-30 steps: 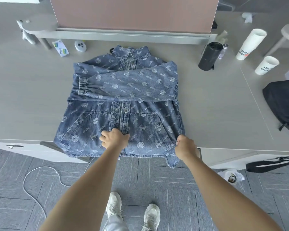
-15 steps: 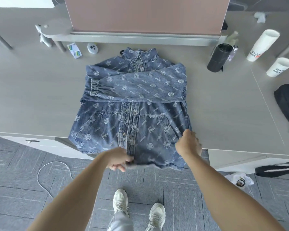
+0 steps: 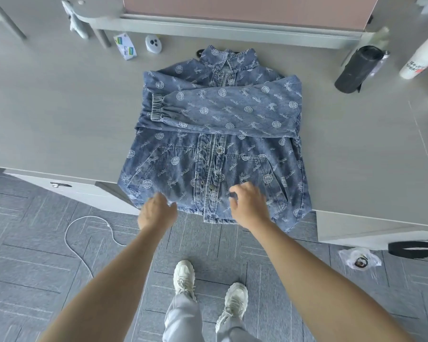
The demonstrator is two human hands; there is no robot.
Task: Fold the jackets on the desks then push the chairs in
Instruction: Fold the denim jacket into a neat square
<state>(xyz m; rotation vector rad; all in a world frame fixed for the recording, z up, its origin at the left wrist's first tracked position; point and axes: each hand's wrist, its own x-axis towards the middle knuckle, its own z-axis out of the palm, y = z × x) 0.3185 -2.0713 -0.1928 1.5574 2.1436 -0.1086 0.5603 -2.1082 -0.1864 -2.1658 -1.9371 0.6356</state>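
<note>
The grey desk (image 3: pixel 59 119) is carrying the denim jacket (image 3: pixel 173 164), which is lying front up at its near edge, collar towards the brown panel (image 3: pixel 232 8), one sleeve folded across the chest and the hem hanging just over the edge. White round logos and script marks are repeating all over the cloth, too small to read. The left hand (image 3: pixel 156 213) is reaching the hem; whether its fingers are gripping it cannot be told. The right hand (image 3: pixel 248 204) is hovering over the button placket, fingers loosely bent, grasping nothing. A black roll (image 3: pixel 356 70) is lying to the right, a white cup (image 3: pixel 420 58) with blurred red print beside it. A small box (image 3: pixel 125 46) is showing blue and green patches, unreadable.
</note>
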